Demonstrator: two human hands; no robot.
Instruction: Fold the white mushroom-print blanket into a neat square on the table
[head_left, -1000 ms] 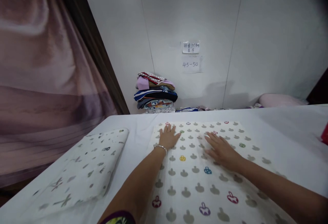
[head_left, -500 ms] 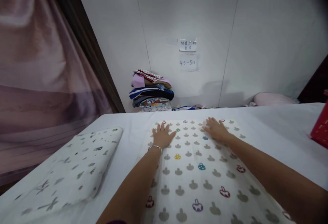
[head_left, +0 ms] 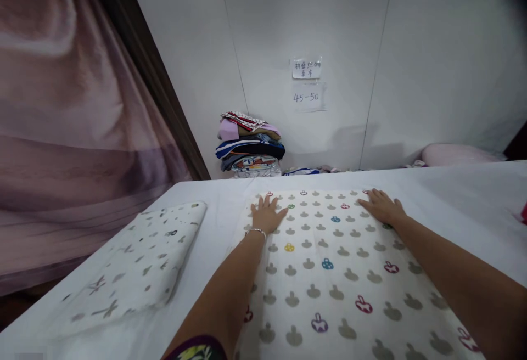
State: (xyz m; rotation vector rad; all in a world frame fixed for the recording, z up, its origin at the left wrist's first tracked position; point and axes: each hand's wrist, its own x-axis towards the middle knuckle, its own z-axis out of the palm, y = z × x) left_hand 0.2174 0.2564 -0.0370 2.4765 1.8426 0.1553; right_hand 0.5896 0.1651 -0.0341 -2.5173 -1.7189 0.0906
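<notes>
Left hand and right hand lie palm down and well apart, fingers spread, near the far corners of a cream cloth printed with rows of grey mushroom shapes. Neither hand is gripping anything; each simply rests on the fabric. I can pick out a few coloured mushrooms among the grey ones: yellow, green, blue, red, purple. The cloth is spread out on a white-covered table, directly in front of the person, running from near the far edge back between the forearms. A silvery bracelet circles the left wrist, and a patterned sleeve with a dark purple hem shows lower on that arm. To the person's left, apart from the cream cloth, lies a folded white fabric with small scattered prints. Beyond the table rises a stack of folded textiles, and two handwritten notes hang on the pale wall.
</notes>
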